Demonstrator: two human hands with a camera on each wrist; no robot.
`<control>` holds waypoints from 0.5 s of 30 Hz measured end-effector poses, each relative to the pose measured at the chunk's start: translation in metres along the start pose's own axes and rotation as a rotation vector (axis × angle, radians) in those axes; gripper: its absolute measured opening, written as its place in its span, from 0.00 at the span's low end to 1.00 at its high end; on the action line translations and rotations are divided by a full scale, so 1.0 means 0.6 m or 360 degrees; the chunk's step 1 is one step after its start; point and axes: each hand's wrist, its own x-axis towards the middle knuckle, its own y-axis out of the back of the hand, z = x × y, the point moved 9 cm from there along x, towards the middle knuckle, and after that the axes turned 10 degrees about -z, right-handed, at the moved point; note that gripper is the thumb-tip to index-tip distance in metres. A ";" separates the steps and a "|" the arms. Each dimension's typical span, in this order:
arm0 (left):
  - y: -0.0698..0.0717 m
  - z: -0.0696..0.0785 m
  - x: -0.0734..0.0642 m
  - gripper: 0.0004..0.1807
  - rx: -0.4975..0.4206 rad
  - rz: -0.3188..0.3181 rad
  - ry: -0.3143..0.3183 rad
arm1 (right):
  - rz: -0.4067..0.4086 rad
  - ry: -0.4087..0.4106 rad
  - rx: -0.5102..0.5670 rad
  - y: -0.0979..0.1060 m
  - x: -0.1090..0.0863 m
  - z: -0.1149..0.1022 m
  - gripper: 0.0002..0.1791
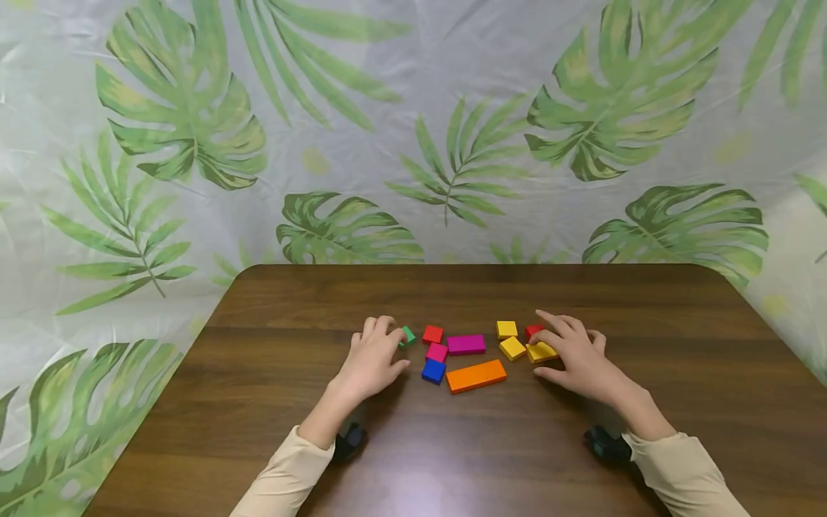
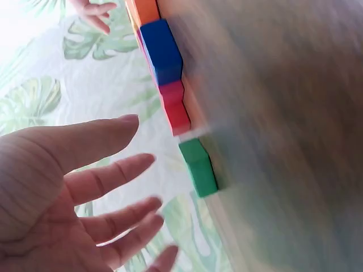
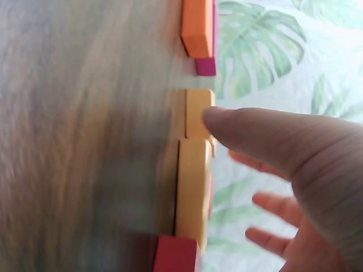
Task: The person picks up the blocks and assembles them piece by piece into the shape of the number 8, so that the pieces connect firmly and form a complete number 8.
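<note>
My left hand (image 1: 371,359) hovers at the left end of a group of coloured blocks, fingers spread and loosely bent. Nearest to it lies a green block (image 2: 198,167), which stands apart from the fingers in the left wrist view. Over the right end my right hand (image 1: 578,359) reaches with fingers apart and holds nothing. Below it lie a longer yellow block (image 3: 193,192) and a red block (image 1: 533,331), both partly hidden by the hand in the head view. Its thumb overlaps a small yellow block (image 3: 198,113) in the right wrist view; contact cannot be told.
Between the hands lie a red block (image 1: 433,334), a pink block (image 1: 436,352), a blue block (image 1: 433,371), a purple bar (image 1: 466,345), an orange bar (image 1: 477,376) and two yellow blocks, one farther back (image 1: 507,329). The brown table (image 1: 323,294) ends at a leaf-patterned cloth (image 1: 362,158).
</note>
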 end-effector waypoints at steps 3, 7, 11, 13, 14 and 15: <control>-0.001 0.014 0.002 0.10 0.0033 0.0031 -0.0096 | 0.0082 0.0122 -0.0039 -0.003 0.009 -0.019 0.14; -0.004 0.034 0.007 0.08 0.0078 0.0046 -0.0214 | 0.0122 0.0252 -0.0053 -0.009 0.018 -0.042 0.12; -0.011 0.051 0.011 0.11 0.0127 0.0008 -0.0259 | 0.0088 0.0338 -0.0014 -0.017 0.025 -0.061 0.12; -0.015 0.056 0.013 0.12 0.0154 -0.0020 -0.0253 | 0.0057 0.0359 0.0009 -0.021 0.026 -0.067 0.12; -0.017 0.057 0.014 0.13 0.0162 -0.0037 -0.0246 | 0.0040 0.0360 0.0026 -0.023 0.027 -0.069 0.12; -0.019 0.059 0.015 0.13 0.0169 -0.0052 -0.0237 | 0.0023 0.0357 0.0045 -0.024 0.027 -0.070 0.12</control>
